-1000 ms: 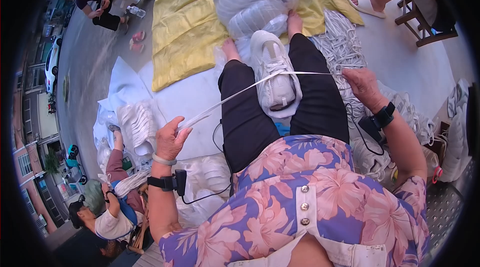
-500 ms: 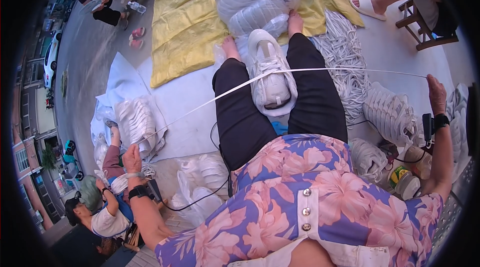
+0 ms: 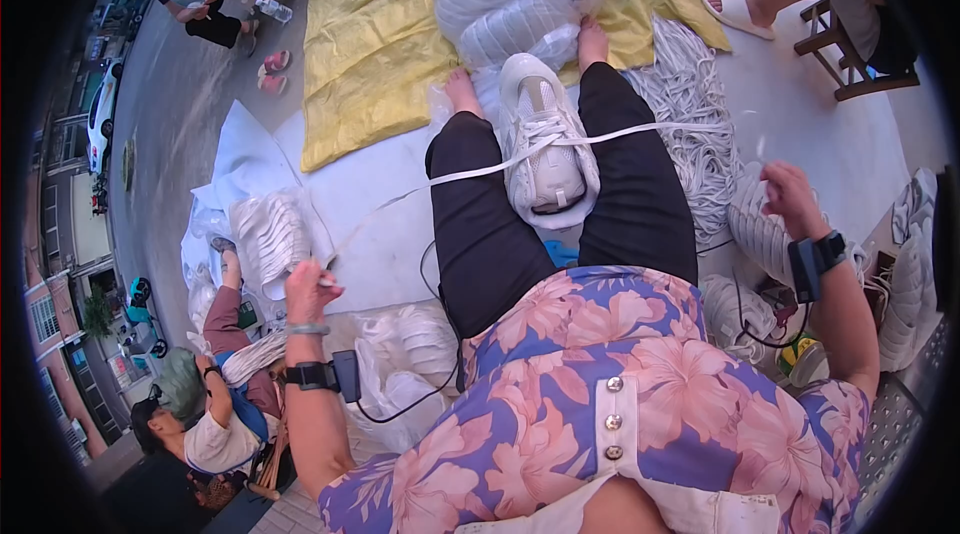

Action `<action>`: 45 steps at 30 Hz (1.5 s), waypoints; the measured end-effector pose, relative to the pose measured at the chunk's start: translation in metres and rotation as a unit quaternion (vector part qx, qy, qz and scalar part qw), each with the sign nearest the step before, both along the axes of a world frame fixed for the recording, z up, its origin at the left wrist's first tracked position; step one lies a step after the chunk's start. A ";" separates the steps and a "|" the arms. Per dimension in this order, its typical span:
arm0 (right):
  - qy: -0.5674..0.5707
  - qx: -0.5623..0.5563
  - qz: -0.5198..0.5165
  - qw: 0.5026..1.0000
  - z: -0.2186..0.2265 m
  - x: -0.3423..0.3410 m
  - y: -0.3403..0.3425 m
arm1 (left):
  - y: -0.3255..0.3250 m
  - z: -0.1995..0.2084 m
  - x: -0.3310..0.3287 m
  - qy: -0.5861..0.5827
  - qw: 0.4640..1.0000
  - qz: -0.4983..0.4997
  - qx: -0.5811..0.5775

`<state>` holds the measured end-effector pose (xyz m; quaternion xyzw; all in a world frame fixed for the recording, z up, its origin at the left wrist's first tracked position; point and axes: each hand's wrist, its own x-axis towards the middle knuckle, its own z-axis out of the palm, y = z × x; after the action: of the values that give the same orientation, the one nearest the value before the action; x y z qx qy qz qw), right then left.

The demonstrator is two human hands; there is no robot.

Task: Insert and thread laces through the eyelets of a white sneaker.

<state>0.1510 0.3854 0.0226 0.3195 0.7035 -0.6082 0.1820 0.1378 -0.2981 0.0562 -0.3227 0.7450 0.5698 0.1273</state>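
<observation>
A white sneaker point(image 3: 542, 184) rests between my knees, its toe pointing away from me. A flat white shoelace point(image 3: 465, 175) runs through its eyelets, with a long slack length out to each side. On the left, my left hand point(image 3: 312, 294) is closed, a bit of white lace showing between thumb and fingers. My right hand point(image 3: 792, 199) is raised at the right with curled fingers. The lace's right length blurs just above these fingers, so its end there is indistinct.
Beyond my feet, bagged shoe parts point(image 3: 515, 9) lie on a yellow sheet point(image 3: 365, 64). A heap of white laces point(image 3: 690, 124) is right of my leg, near stacked white shoes point(image 3: 765, 219). Other people sit at the left and far right, one by a wooden stool point(image 3: 850, 54).
Both hands have come inward, the right one much farther. The shoelace has gone from pulled tight to slack, sagging on the left and curving on the right.
</observation>
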 end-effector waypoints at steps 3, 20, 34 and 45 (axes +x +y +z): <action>-0.068 -0.251 0.070 0.963 0.004 -0.014 -0.101 | 0.118 -0.023 -0.030 -0.010 0.979 -0.076 0.190; 0.165 -0.229 -0.025 0.959 -0.064 -0.112 -0.205 | 0.253 -0.058 -0.105 -0.036 0.926 -0.109 0.361; 0.229 -0.168 -0.031 0.958 -0.081 -0.093 -0.210 | 0.255 -0.049 -0.076 0.127 0.955 -0.204 0.175; 0.321 0.116 0.117 0.933 -0.073 -0.090 -0.212 | 0.263 -0.057 -0.075 0.067 0.982 -0.080 0.160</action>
<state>0.0605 0.1738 -0.0502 0.0414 0.8223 -0.5671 -0.0214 0.0628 -0.0352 -0.0008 -0.1986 0.6744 0.6900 0.1722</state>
